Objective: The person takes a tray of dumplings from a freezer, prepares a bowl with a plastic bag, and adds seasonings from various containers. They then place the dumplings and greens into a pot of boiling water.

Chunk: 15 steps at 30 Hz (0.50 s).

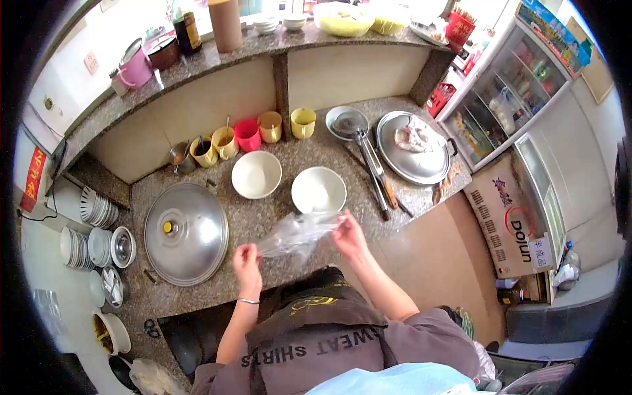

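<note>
A clear plastic bag [294,236] is stretched between my two hands, above the counter's front edge. My left hand [247,260], with a bangle at the wrist, pinches one end of it. The other end is gripped by the fingers of my right hand [348,234]. Just beyond the bag stands a white bowl [318,189], whose near rim the plastic partly overlaps. A second white bowl [257,174] sits to its left, farther back. To the left of my left hand is a large domed metal lid [187,234] with a yellow knob.
Several cups, including a red cup [247,135], line the back of the counter. On the right lie a strainer [349,123], tongs [376,172] and a lidded pan [411,155] with a cloth on top. Stacked plates [77,248] stand at left; a glass-door fridge [505,92] is at right.
</note>
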Motion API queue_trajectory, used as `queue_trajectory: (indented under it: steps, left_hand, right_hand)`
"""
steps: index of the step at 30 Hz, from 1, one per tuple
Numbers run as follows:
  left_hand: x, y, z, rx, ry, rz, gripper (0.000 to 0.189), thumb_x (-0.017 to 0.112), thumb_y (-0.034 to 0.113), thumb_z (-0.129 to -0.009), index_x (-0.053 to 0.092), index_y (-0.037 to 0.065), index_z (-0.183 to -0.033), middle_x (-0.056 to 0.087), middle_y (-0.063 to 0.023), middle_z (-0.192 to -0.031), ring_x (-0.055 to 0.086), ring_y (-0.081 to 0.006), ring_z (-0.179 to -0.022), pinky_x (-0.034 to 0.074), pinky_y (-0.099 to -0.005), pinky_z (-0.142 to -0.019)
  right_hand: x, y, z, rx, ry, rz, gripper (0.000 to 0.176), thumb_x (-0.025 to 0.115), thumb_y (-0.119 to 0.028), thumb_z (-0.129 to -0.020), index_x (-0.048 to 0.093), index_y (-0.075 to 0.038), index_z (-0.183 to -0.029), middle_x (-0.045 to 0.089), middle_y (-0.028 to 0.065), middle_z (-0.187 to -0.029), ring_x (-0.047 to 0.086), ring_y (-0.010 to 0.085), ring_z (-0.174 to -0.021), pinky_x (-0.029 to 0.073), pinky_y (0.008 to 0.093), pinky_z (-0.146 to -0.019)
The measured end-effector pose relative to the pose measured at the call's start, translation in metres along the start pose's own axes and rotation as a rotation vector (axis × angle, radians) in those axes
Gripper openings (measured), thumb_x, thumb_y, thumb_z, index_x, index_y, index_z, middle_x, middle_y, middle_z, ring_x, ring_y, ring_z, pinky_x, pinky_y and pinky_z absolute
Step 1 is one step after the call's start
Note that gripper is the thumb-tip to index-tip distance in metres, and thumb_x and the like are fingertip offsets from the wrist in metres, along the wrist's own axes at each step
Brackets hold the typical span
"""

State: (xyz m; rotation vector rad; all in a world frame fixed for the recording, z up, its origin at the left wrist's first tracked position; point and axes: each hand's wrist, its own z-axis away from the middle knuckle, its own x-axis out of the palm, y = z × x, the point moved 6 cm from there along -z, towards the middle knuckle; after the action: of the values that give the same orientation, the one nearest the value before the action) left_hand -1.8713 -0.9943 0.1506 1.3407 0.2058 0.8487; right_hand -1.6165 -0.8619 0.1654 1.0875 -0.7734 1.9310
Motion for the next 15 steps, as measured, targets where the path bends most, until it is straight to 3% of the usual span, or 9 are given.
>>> queue_trajectory:
  steps: [3,5,7,8,10,11,12,13,15]
  left_hand:
    - [0.016,-0.008,-0.009,0.128,0.142,-0.142,0.015,0.06,0.014,-0.087,0.054,0.003,-0.095,0.054,-0.0014,-0.087,0.054,-0.0135,-0.081,0.047,-0.0284,-0.071]
    - [0.066,0.01,-0.002,0.281,0.208,-0.297,0.02,0.061,0.016,-0.086,0.054,0.002,-0.099,0.055,-0.0025,-0.091,0.055,-0.0158,-0.084,0.047,-0.0301,-0.073]
    - [0.174,0.093,0.03,1.058,0.218,-1.004,0.022,0.063,0.017,-0.084,0.057,0.002,-0.099,0.057,-0.0023,-0.087,0.055,-0.0171,-0.08,0.047,-0.0301,-0.074]
    - [0.187,0.091,0.018,1.07,0.242,-1.01,0.022,0.063,0.017,-0.084,0.057,0.002,-0.099,0.057,-0.0023,-0.087,0.055,-0.0171,-0.08,0.047,-0.0301,-0.074]
    - [0.226,0.028,-0.032,0.586,-0.491,-1.176,0.02,0.063,0.015,-0.082,0.059,0.0,-0.094,0.06,-0.004,-0.08,0.055,-0.0129,-0.071,0.046,-0.0265,-0.066]
    - [0.231,0.016,-0.048,0.583,-0.466,-1.176,0.02,0.063,0.015,-0.082,0.059,0.0,-0.094,0.06,-0.004,-0.08,0.055,-0.0129,-0.071,0.046,-0.0265,-0.066]
    - [0.225,-0.001,-0.07,0.352,-0.39,-0.929,0.018,0.063,0.015,-0.082,0.06,-0.001,-0.091,0.06,-0.0027,-0.077,0.054,-0.0112,-0.069,0.045,-0.0255,-0.063]
    - [0.219,-0.016,-0.09,0.138,-0.31,-0.673,0.016,0.062,0.014,-0.082,0.061,-0.001,-0.087,0.06,-0.0015,-0.074,0.054,-0.0096,-0.066,0.044,-0.0246,-0.06]
    - [0.203,-0.043,-0.104,0.044,-0.229,-0.384,0.015,0.061,0.013,-0.083,0.061,0.0,-0.089,0.06,0.0,-0.076,0.053,-0.0083,-0.063,0.043,-0.0239,-0.057]
  right_hand:
    - [0.016,-0.034,-0.028,0.069,-0.121,0.016,0.014,0.05,-0.022,-0.093,0.054,-0.009,-0.096,0.054,-0.0019,-0.074,0.049,0.0068,-0.061,0.041,0.018,-0.054]
    - [0.053,-0.044,-0.026,-0.108,0.141,0.647,0.012,0.052,-0.022,-0.092,0.054,-0.01,-0.091,0.05,-0.0043,-0.069,0.043,0.0051,-0.056,0.034,0.0168,-0.049]
    - [0.078,-0.049,-0.042,-0.08,-0.263,1.183,0.016,0.054,-0.028,-0.091,0.055,-0.012,-0.087,0.05,-0.0063,-0.071,0.045,0.0044,-0.063,0.039,0.0208,-0.056]
    - [0.087,-0.051,-0.05,-0.021,-0.391,1.276,0.017,0.055,-0.028,-0.09,0.056,-0.011,-0.087,0.05,-0.0052,-0.07,0.047,0.0059,-0.065,0.04,0.0214,-0.057]
    - [0.099,-0.064,-0.073,0.05,-0.542,1.37,0.019,0.056,-0.029,-0.089,0.057,-0.01,-0.087,0.05,-0.004,-0.07,0.049,0.0073,-0.066,0.042,0.022,-0.059]
    - [0.11,-0.082,-0.083,-0.154,-0.633,1.628,0.019,0.057,-0.027,-0.088,0.058,-0.008,-0.087,0.051,-0.0014,-0.07,0.051,0.0093,-0.068,0.043,0.0238,-0.061]
    - [0.118,-0.098,-0.091,-0.375,-0.723,1.877,0.02,0.058,-0.026,-0.086,0.058,-0.007,-0.087,0.053,0.0012,-0.07,0.053,0.0113,-0.07,0.044,0.0256,-0.063]
    - [0.112,-0.111,-0.105,-0.363,-0.75,1.886,0.02,0.058,-0.026,-0.086,0.058,-0.007,-0.087,0.053,0.0012,-0.07,0.053,0.0113,-0.07,0.044,0.0256,-0.063]
    - [0.079,-0.135,-0.142,-0.684,-0.65,2.51,0.021,0.065,-0.023,-0.08,0.059,-0.004,-0.087,0.055,0.0059,-0.073,0.055,0.0142,-0.074,0.046,0.0289,-0.067]
